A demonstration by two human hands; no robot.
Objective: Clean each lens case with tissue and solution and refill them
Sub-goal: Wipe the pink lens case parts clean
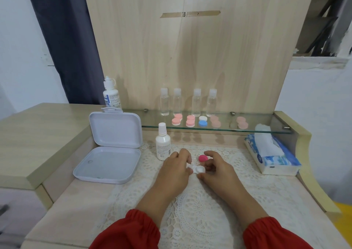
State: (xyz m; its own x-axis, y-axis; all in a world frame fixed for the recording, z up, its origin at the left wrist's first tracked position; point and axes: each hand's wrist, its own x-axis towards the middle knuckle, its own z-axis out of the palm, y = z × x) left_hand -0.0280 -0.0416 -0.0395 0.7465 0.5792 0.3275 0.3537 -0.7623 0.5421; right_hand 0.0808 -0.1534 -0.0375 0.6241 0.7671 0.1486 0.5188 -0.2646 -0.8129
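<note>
Lens case (198,169) sits on the lace mat (200,207), between your hands. Your left hand (176,165) pinches its left end, fingers curled. Your right hand (216,165) curls beside its right cup; whether it grips, you cannot tell. A pink cap (203,158) lies just behind the case.

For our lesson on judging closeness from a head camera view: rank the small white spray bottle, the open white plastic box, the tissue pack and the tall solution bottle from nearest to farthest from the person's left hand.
From the left hand:
1. Small white spray bottle, just behind it to the left.
2. Open white plastic box, farther left.
3. Tall solution bottle, back left, behind the box.
4. Tissue pack, at the far right.
</note>
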